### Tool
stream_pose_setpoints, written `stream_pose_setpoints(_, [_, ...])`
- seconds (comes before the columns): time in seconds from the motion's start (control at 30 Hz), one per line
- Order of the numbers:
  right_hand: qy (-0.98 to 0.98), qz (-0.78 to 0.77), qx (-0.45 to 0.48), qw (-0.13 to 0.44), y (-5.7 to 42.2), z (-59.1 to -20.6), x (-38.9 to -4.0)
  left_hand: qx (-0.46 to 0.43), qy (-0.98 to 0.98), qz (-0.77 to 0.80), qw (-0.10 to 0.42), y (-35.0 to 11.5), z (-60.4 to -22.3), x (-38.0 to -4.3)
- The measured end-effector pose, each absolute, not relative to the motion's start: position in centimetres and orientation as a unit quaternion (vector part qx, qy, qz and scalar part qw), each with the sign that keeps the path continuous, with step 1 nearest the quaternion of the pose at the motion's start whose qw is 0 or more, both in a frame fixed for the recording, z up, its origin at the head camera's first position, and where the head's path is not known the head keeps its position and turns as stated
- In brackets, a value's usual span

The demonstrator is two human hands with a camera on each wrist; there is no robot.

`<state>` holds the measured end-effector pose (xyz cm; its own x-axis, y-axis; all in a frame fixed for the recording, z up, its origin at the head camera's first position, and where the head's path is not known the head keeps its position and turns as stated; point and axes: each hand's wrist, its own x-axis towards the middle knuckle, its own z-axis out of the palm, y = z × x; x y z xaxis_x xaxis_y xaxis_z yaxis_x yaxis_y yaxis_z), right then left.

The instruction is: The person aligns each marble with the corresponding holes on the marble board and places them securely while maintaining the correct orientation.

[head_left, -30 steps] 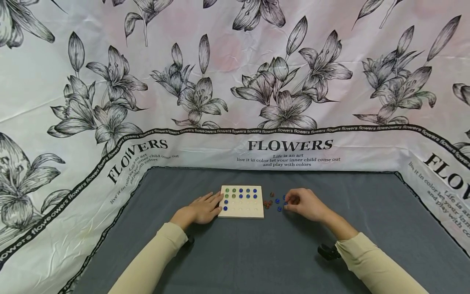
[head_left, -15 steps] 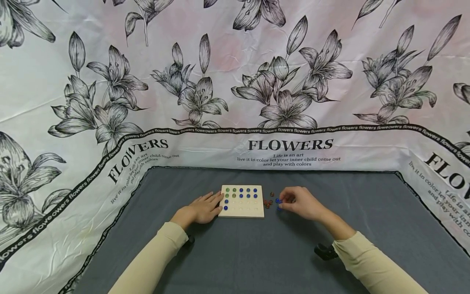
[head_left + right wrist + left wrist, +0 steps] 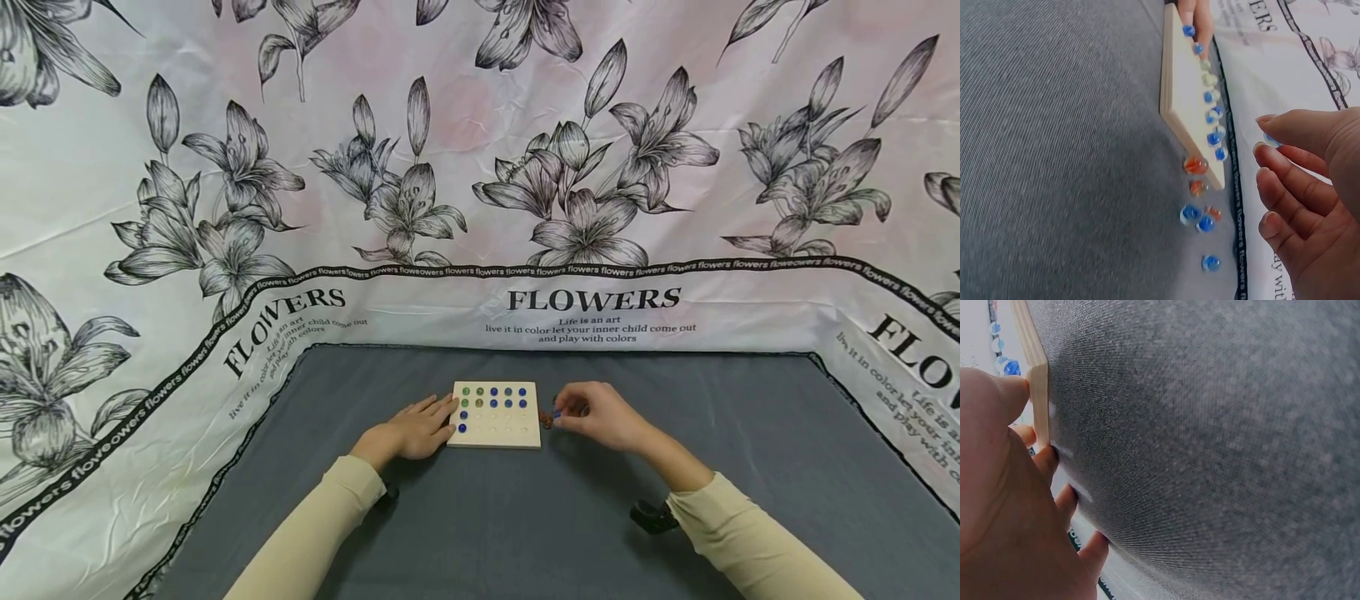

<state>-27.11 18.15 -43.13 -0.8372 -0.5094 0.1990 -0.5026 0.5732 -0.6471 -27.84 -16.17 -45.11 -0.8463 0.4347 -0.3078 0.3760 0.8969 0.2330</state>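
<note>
Blue marble (image 3: 1272,140), likely light, slippery: your right grip (image 3: 600,414) is pinching it, best mid-sides; left grip (image 3: 408,431), outstretched, is touching board (image 3: 491,441).

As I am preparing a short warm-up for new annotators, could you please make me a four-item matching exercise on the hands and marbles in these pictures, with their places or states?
Things:
1. left hand
2. right hand
3. green marbles
4. orange marbles

Places or states:
A. set in the board, in its far left part
B. loose on the grey cloth, to the right of the board
C. pinching a blue marble
D. touching the left edge of the board

Right pairs: 1-D, 2-C, 3-A, 4-B
</note>
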Motion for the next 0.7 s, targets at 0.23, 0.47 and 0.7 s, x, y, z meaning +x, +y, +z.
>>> stream_pose_setpoints(0.23, [0.885, -0.368, -0.285, 0.011, 17.0, -43.0, -27.3, 0.212, 0.957, 0.078, 0.18, -16.1, -44.9, -27.8])
stream_pose_setpoints(0.47, [0.88, -0.374, -0.294, 0.013, 15.9, -43.0, -27.6, 0.212, 0.958, 0.075, 0.181, -16.2, -45.0, -27.9])
stream_pose_setpoints(0.7, [0.876, -0.379, -0.299, 0.011, 15.1, -43.1, -27.8, 0.214, 0.957, 0.079, 0.18, -16.2, -45.2, -28.1])
